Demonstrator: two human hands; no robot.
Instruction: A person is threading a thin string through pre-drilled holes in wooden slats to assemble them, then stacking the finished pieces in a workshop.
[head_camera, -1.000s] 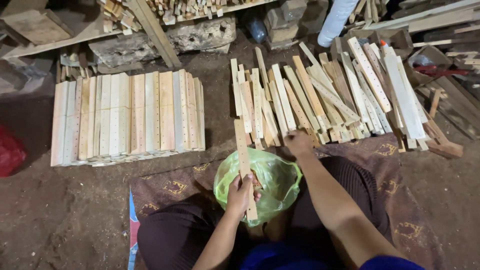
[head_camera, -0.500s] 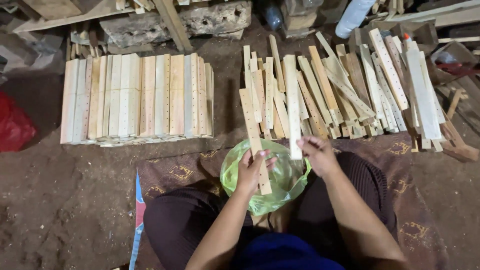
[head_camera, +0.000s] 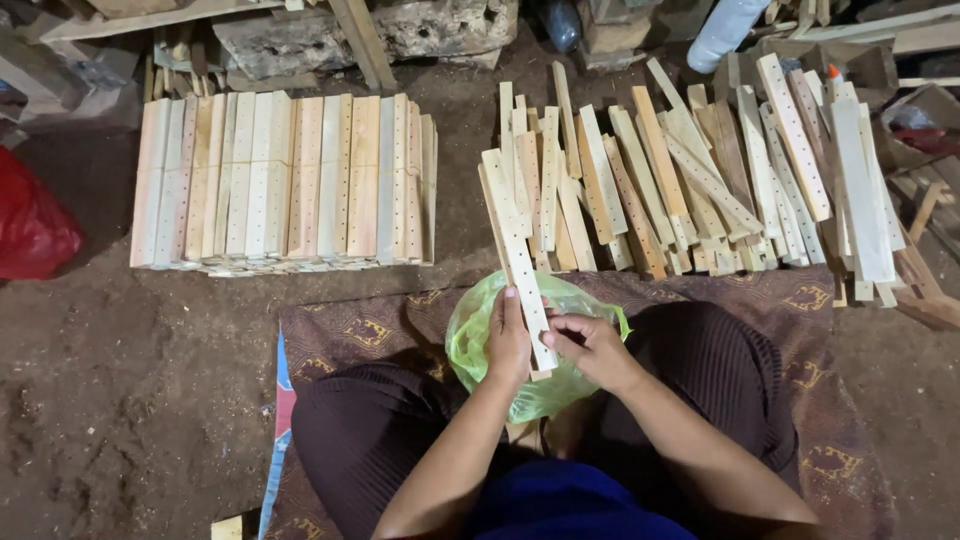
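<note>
**Onlooker A:** Status of the hands. The left hand (head_camera: 507, 340) is closed around the lower part of the drilled wooden slat (head_camera: 520, 255), fingers wrapped on its left edge. The right hand (head_camera: 597, 347) pinches at the slat's bottom end, fingertips pressed to the wood. I cannot tell whether it also holds some small part.

**Onlooker B:** Location of the slat?

**Onlooker A:** Above the lap, tilted, its lower end over the open green plastic bag (head_camera: 530, 345) that sits between the knees. Its upper end points away toward the loose pile of slats (head_camera: 690, 180) on the ground ahead.

**Onlooker B:** In my judgement, good practice here is as follows:
1. Keep the left grip low on the slat, close to the working end, so that the long free end does not swing.
2. Keep the working end over the bag mouth, so that anything dropped falls into the bag and not onto the patterned mat (head_camera: 400, 315) or the dirt floor (head_camera: 110, 370).
3. Let the right fingertips do the fine work; the left hand only steadies.

**Onlooker A:** Note also the neat stack of slats (head_camera: 285, 180) to the left, edges aligned. It lies well apart from the loose pile. Contents of the bag are not visible from here.
</note>
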